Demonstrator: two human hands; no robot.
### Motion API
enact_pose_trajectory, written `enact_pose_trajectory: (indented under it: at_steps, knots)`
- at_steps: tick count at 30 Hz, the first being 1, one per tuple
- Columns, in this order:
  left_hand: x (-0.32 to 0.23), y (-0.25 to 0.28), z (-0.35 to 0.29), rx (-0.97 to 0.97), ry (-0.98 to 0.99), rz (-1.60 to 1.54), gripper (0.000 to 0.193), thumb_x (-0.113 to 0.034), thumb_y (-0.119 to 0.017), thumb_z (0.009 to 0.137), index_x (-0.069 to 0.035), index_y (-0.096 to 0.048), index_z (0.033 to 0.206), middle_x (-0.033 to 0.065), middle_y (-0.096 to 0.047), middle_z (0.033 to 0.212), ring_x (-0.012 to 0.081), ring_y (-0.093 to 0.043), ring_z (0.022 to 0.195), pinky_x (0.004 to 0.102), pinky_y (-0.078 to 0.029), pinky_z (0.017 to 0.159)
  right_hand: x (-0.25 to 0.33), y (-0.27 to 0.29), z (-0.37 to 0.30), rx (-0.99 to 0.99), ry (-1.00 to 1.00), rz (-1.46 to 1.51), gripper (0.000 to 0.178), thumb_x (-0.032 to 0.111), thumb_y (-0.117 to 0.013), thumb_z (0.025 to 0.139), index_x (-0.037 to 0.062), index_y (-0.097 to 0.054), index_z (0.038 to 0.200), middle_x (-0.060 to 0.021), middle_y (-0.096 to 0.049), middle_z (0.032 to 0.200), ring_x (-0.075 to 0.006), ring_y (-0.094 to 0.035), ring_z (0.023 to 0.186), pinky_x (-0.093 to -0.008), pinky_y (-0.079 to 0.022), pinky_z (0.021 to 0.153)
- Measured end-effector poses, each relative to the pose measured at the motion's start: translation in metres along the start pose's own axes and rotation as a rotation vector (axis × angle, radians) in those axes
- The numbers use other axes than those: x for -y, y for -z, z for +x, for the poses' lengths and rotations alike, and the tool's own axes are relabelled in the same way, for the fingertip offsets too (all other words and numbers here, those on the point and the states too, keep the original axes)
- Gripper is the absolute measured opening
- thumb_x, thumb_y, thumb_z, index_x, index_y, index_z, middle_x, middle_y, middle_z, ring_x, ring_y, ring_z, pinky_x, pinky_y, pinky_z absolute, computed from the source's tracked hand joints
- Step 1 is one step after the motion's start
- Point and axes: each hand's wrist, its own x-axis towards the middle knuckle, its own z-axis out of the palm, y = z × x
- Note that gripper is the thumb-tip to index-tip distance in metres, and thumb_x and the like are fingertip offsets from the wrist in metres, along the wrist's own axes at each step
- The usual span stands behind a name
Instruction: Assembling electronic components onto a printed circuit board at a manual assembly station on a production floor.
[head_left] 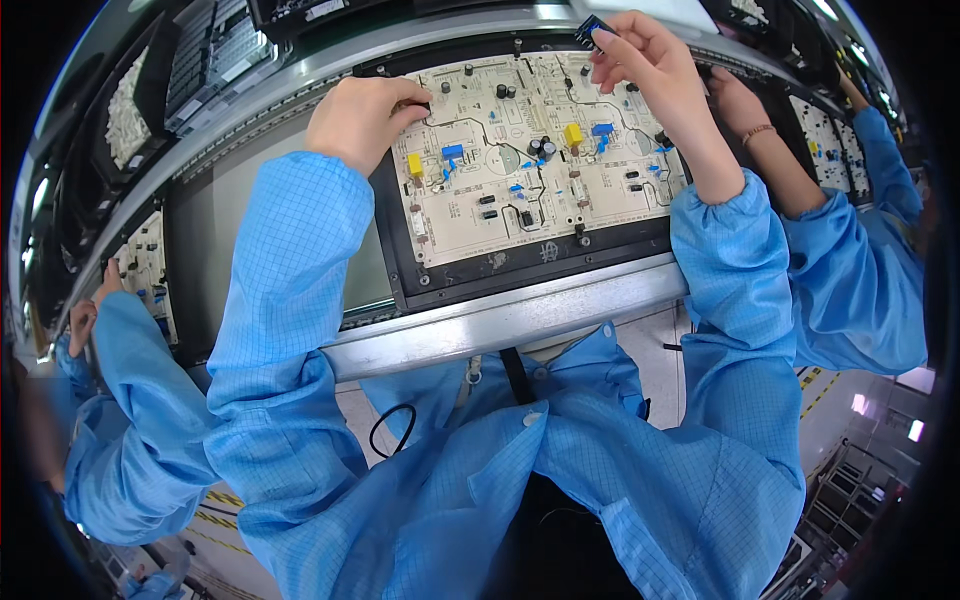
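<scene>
A cream circuit board panel (470, 235) sits in a black frame (545, 268) in front of me. It carries yellow and blue block components, dark cylindrical capacitors and several small parts. At its far left corner, my left hand (362, 120) pinches a small black component (426, 107) against the board; the fingertips partly hide it. Above the far right part of the board, my right hand (655, 70) is raised off the surface. Thumb and fingers there close on a dark electronic component with blue on it (592, 33), whose exact kind I cannot make out.
A metal rail (500, 325) runs along the near edge. Beyond the line stand a black bin of white parts (130, 110) and a grey tray (215, 50). A co-worker's hand (738, 105) is close on the right; another co-worker's hand (110, 280) is at a board on the left.
</scene>
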Motion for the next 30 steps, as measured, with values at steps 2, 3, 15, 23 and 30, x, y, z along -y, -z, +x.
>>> enact_pose_trajectory:
  at_steps: [2,3,15,23,30]
  knots:
    - [-0.004,0.0,0.003,0.027,0.012,0.025,0.022,-0.022,-0.066,0.082,-0.013,-0.069,0.102,0.0098,-0.069,0.094,0.0269,-0.066,0.085,0.0352,-0.053,0.077,-0.001,0.002,-0.002,0.012,0.013,0.003,0.014,0.013,-0.058,0.092,0.0011,-0.053,0.096,-0.0039,-0.06,0.072,-0.0097,-0.061,0.067,-0.0216,-0.049,0.059]
    - [-0.004,0.0,0.005,0.015,-0.007,0.003,0.022,-0.022,-0.067,0.082,-0.014,-0.069,0.102,0.0095,-0.069,0.093,0.0255,-0.066,0.085,0.0348,-0.053,0.077,0.0,0.002,-0.004,-0.008,0.114,-0.005,0.013,0.012,-0.058,0.091,0.0004,-0.054,0.095,-0.0068,-0.061,0.072,-0.0143,-0.062,0.069,-0.025,-0.05,0.061]
    - [0.088,0.048,0.149,-0.635,-0.07,0.104,0.024,-0.022,-0.068,0.08,-0.003,-0.067,0.095,0.0148,-0.067,0.087,0.0236,-0.066,0.086,0.034,-0.051,0.074,0.038,-0.002,-0.031,0.202,0.446,-0.463,0.025,-0.001,-0.067,0.077,-0.0009,-0.058,0.1,-0.0049,-0.06,0.092,-0.0121,-0.058,0.086,-0.026,-0.047,0.081]
    - [0.114,0.042,0.197,-0.145,0.256,0.121,0.025,-0.036,-0.074,0.072,-0.013,-0.075,0.082,0.0124,-0.07,0.079,0.0256,-0.067,0.075,0.0359,-0.051,0.073,0.024,-0.003,-0.029,0.305,0.612,-0.521,0.033,-0.004,-0.071,0.062,0.0024,-0.064,0.093,-0.0068,-0.062,0.087,-0.0179,-0.06,0.078,-0.027,-0.05,0.071]
    - [0.165,0.017,0.205,-0.17,0.292,0.192,0.03,-0.037,-0.072,0.073,-0.009,-0.074,0.084,0.0152,-0.069,0.082,0.0296,-0.067,0.078,0.0384,-0.051,0.076,0.008,-0.021,-0.019,0.41,0.507,-0.433,0.03,-0.006,-0.067,0.07,0.0025,-0.059,0.098,-0.0084,-0.064,0.092,-0.0158,-0.062,0.083,-0.0268,-0.051,0.073]
